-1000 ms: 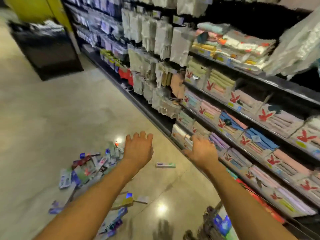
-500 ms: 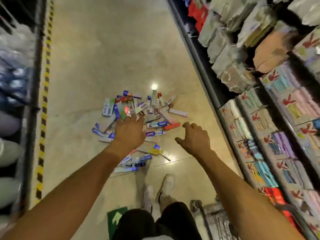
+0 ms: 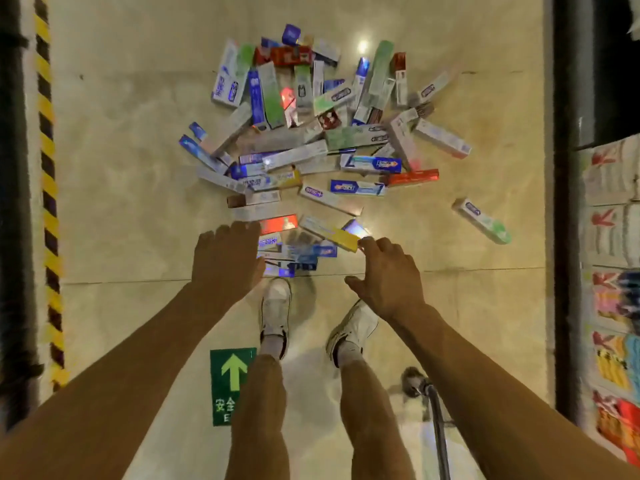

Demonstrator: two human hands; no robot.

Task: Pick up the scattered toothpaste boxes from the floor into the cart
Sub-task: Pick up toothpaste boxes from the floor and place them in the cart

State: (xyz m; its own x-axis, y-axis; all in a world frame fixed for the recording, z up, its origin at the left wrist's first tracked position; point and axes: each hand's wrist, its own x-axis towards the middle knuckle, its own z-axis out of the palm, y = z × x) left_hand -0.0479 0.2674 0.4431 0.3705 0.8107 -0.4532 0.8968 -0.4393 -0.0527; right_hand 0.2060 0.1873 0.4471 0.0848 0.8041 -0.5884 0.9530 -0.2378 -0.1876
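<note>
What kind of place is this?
Probably a shop aisle: stocked shelves of packaged goods on the right, toothpaste boxes spilled on the floor, and a cart nearby.

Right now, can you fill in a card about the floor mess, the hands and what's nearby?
Spilled: heap of colourful cardboard toothpaste boxes on the shiny beige floor
Stray: one white-and-green box, apart to the right
Left hand: open, above the heap's near edge, holding nothing
Right hand: open, fingertips by a yellow-ended box
Cart: only a metal leg and wheel showing
Also: green arrow floor sticker
</note>
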